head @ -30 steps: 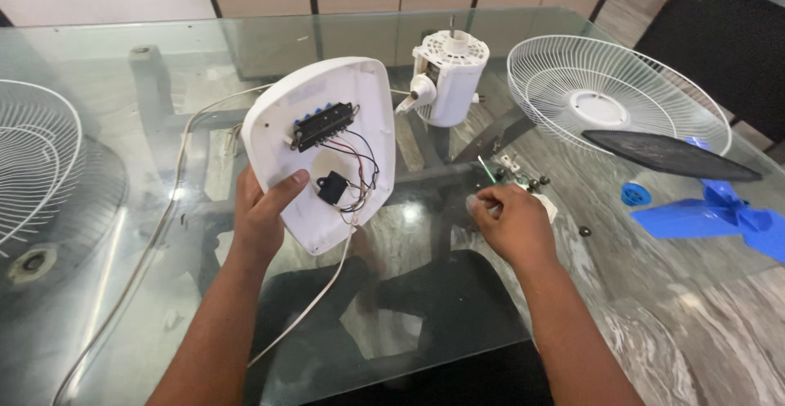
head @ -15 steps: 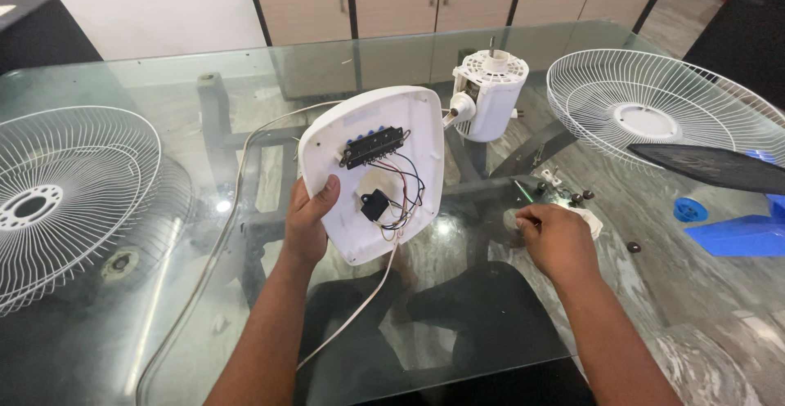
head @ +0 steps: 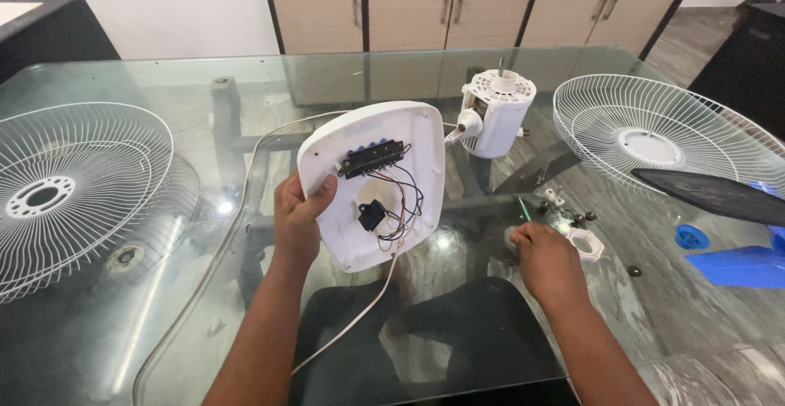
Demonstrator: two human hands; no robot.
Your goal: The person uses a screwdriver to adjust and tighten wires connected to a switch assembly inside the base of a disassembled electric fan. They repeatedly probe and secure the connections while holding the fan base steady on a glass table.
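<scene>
The left hand (head: pixel 296 222) stays clamped on the white fan base cover (head: pixel 372 181), centre frame, wiring side up. The right hand (head: pixel 546 259) has closed on a green-tipped screwdriver (head: pixel 523 208) by the screws (head: pixel 576 218) on the glass counter (head: pixel 163 87), so fastening work seems underway.

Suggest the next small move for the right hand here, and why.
Probably lift the thin green-tipped tool toward the open white plastic fan housing: the right hand rests on the glass beside loose screws, while the left hand holds the housing tilted, wiring exposed.
</scene>
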